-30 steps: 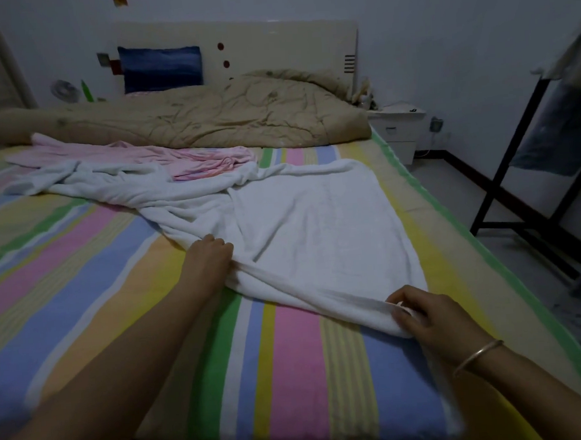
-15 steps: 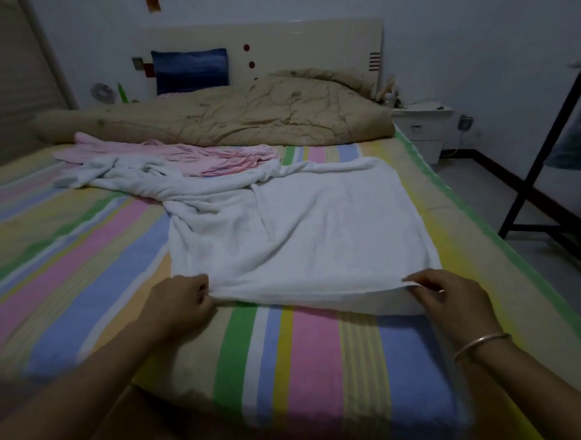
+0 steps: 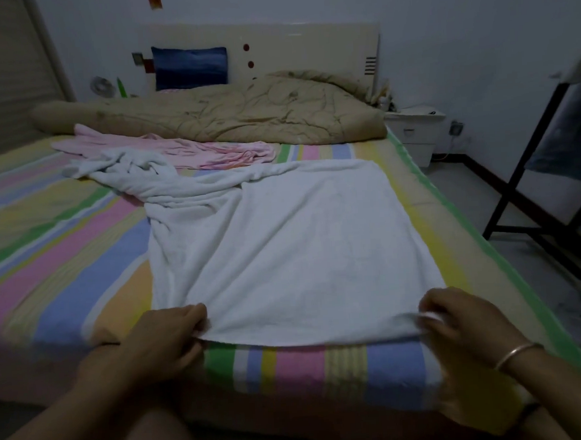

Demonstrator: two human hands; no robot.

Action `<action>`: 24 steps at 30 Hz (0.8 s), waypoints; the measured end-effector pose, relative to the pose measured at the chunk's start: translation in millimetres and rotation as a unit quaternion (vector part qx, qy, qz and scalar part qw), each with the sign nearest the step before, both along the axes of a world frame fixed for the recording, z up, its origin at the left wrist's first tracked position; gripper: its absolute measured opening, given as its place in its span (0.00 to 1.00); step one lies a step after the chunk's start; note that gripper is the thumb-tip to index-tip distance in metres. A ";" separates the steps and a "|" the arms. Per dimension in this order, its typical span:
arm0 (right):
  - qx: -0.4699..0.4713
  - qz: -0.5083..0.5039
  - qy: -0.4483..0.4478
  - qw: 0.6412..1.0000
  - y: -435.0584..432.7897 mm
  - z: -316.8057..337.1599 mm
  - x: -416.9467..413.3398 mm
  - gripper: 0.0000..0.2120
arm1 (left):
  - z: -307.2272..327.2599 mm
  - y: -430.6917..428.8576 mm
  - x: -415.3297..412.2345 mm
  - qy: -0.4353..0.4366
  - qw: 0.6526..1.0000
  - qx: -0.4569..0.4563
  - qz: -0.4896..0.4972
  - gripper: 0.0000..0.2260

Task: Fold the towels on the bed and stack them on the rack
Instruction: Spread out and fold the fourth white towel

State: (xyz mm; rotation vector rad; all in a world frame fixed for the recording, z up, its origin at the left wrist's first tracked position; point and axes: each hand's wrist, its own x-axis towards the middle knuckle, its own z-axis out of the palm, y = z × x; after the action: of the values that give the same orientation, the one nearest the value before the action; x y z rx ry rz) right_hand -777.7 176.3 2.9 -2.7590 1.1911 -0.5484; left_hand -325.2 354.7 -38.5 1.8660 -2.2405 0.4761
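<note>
The large white terry-cloth towel [image 3: 294, 253] lies on the bed with the pastel-striped sheet [image 3: 64, 267]. Its near half is spread flat up to the foot edge, and its far end is bunched in twisted folds toward the left. It looks soft, limp and fairly light, so it will likely sag between two holds and keep no shape of its own. The nap should grip skin rather than slip, and nothing about it seems fragile.

The corners are the sensible places to hold it, and the two near ones are taken. The left hand [image 3: 160, 340] has its fingers [image 3: 193, 314] curled on the near-left corner. The right hand [image 3: 458, 318], slightly blurred, pinches the near-right corner with fingers [image 3: 430, 304] closed on the hem. The twisted far end probably needs shaking out before a clean fold.

A crumpled pink towel [image 3: 189, 151] lies just beyond the bunched end, with a rumpled tan quilt [image 3: 242, 117] behind it. The black metal-frame rack [image 3: 532, 184] stands on the floor to the right, well apart.
</note>
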 end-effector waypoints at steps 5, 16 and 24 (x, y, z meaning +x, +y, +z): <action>-0.029 0.071 0.078 0.994 3.2 -20.6 -15.3 0.09 | -6.2 4.3 4.3 -0.063 0.997 0.008 -0.033 0.10; 0.192 -0.024 0.096 0.976 22.8 0.4 -20.5 0.04 | 0.1 -12.5 0.7 -0.041 0.995 0.079 -0.052 0.15; 0.130 -0.329 -0.105 0.929 -1.9 -11.4 -27.8 0.11 | 16.7 -42.3 -22.7 0.026 0.997 -0.044 0.051 0.22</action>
State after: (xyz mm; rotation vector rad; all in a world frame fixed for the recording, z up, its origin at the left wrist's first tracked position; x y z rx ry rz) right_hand -805.5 174.4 -8.5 -1.9820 1.9593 -0.6501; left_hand -347.9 312.4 -21.8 1.9322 -2.0650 0.5282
